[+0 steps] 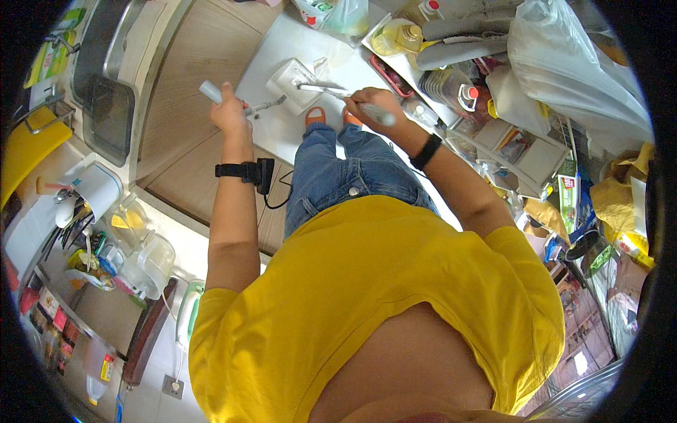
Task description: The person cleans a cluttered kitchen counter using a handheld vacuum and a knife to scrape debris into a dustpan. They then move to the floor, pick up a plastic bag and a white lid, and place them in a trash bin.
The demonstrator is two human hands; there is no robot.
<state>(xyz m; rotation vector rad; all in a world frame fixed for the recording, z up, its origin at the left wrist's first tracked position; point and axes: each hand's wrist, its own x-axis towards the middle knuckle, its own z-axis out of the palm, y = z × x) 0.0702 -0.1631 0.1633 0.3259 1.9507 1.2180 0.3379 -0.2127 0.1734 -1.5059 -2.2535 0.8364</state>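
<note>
My left hand (229, 111) is closed around a pale grey rod handle (210, 92). Its thin metal shaft (267, 106) runs right, its far end close to a white rectangular pan-like container (292, 79) on the pale floor. In my right hand (376, 103) is a second rod with a translucent handle (382, 115). The white shaft (325, 89) of that rod reaches left, its tip over the container; whether it touches cannot be told. A crumpled translucent wrapper (321, 67) lies beside the container. Just below it are my feet in orange slippers (316, 115).
Wooden cabinet doors (193, 79) and a counter edge stand at left. At right are an oil bottle (389, 39), a red-capped bottle (447, 89), a pink-rimmed tray (391, 75) and a large plastic bag (571, 69). Another bag (338, 18) sits at the top.
</note>
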